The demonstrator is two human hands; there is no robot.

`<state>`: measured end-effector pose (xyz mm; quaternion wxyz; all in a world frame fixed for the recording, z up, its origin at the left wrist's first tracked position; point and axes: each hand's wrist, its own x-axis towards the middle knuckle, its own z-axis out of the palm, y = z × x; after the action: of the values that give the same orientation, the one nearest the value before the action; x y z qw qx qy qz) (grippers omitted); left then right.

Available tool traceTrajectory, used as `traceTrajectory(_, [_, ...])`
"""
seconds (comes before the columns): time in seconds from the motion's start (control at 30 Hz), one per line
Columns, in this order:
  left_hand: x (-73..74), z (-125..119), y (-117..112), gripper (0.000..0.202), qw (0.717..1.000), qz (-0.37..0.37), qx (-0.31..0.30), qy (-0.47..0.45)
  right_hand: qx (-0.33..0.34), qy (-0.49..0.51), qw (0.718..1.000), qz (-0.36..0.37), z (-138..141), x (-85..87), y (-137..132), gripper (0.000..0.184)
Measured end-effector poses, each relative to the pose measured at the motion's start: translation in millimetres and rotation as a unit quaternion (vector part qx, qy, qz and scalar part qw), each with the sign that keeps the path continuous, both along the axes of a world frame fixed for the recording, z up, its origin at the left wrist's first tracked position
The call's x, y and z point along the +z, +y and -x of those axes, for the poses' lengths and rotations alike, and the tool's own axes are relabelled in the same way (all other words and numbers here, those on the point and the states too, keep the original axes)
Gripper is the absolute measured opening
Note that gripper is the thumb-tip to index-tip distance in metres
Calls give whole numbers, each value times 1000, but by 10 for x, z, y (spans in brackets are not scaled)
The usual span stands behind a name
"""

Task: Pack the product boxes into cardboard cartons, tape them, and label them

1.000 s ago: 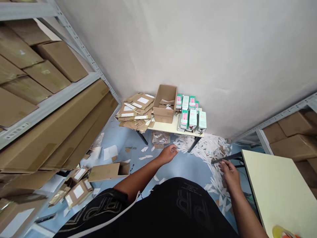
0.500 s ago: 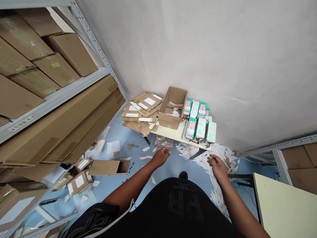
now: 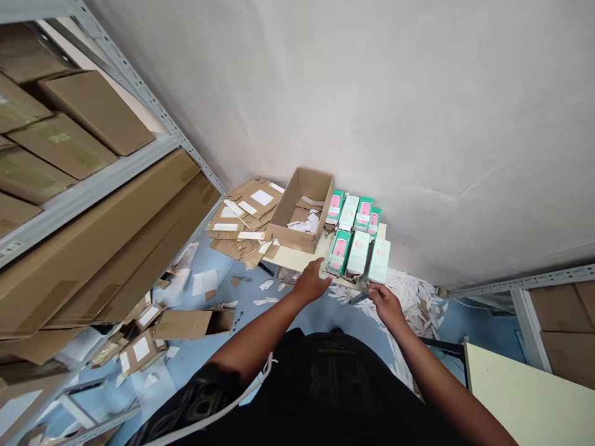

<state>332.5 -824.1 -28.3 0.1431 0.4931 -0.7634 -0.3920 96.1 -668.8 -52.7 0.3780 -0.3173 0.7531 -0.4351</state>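
A small cream table [image 3: 304, 259] stands against the wall. On it sit an open cardboard box [image 3: 300, 207], a heap of flattened cardboard sleeves [image 3: 244, 220] and several upright teal-and-pink product boxes [image 3: 356, 238]. My left hand [image 3: 312, 282] reaches to the table's front edge, just left of the nearest teal box, fingers curled. My right hand [image 3: 385, 302] is at the front right corner, below the rightmost teal box, its fingers bent toward the edge. Whether either hand grips anything I cannot make out.
Metal shelving [image 3: 83, 192] with long brown cartons fills the left. Cardboard pieces and white paper strips [image 3: 409, 291] litter the blue floor. A second cream table [image 3: 530, 402] is at the lower right, with more shelved cartons [image 3: 564, 322] behind it.
Both hands have moved forward from over the floor to the small table's front edge. The view has come closer to the table.
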Motion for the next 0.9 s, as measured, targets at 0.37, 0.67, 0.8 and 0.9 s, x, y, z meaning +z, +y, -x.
traceTrajectory(0.37, [-409, 1021, -826, 105, 980, -62, -55, -180, -77, 11, 997, -31, -176, -120, 409, 41])
traceTrajectory(0.67, [-236, 624, -1248, 88, 989, -117, -50, -72, -203, -22, 977, -60, -886, -260, 388, 43])
traceTrajectory(0.8, [-55, 429, -1348, 73, 976, -197, -62, 73, -223, -30, 973, -43, -1086, -104, 187, 40])
traceTrajectory(0.9, [180, 455, -1197, 71, 929, -282, -145, 189, -255, -94, 962, -10, -1048, 154, 45, 40])
